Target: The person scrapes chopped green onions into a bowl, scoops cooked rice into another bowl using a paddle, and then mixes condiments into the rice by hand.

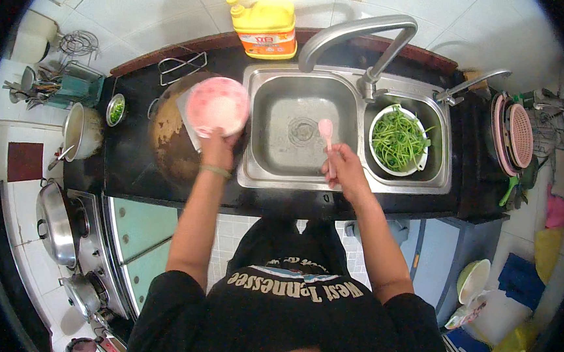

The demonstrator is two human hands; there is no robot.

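Note:
My left hand [219, 147] grips the near rim of a pink bowl [218, 104], whose contents are too blurred to tell. The bowl is over a white board-like piece [186, 120] and a large worn round lid or pan [166, 131] left of the sink. In my right hand [345, 170] is a pink plastic spoon [325, 129], its bowl end pointing away from me over the left basin [276, 148] of the steel sink. A white colander [423, 162] of leafy green vegetables [397, 139] sits in the right basin.
Behind the sink stand a yellow detergent jug [267, 32] and a curved faucet [365, 32]. At left are a small bowl of chopped greens [116, 110], a pot [84, 132] and a utensil rack [79, 88]. Pink baskets [520, 136] lean at right. A wire stand [184, 67] lies behind the round lid or pan.

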